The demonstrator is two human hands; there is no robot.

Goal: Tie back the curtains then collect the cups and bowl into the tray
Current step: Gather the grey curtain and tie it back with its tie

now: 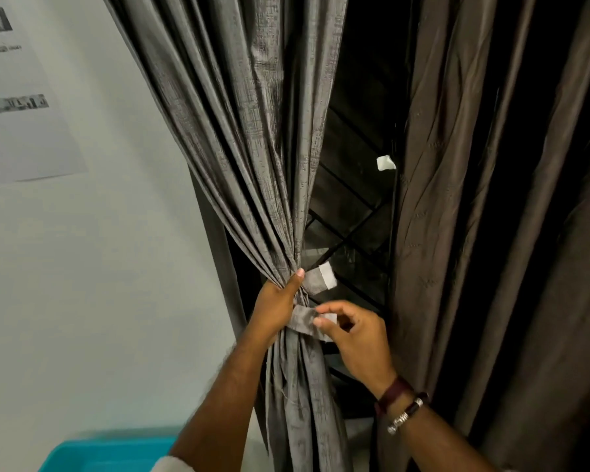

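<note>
A grey textured curtain (239,137) hangs at the left of a dark window and is gathered into a bunch at mid height. My left hand (276,303) is wrapped around that bunch. A grey tie-back strap (304,320) circles the gathered cloth; its upper end with a white patch (322,277) sticks out to the right. My right hand (358,338) pinches the strap's lower end, also white-tipped, between thumb and fingers. A brown curtain (484,233) hangs loose on the right. A teal tray (92,454) shows at the bottom left. No cups or bowl are in view.
A white wall (99,267) with a printed paper sheet (17,97) is on the left. A dark window with metal bars (355,206) lies between the curtains. A small white tab (385,162) sticks out beside the brown curtain's edge.
</note>
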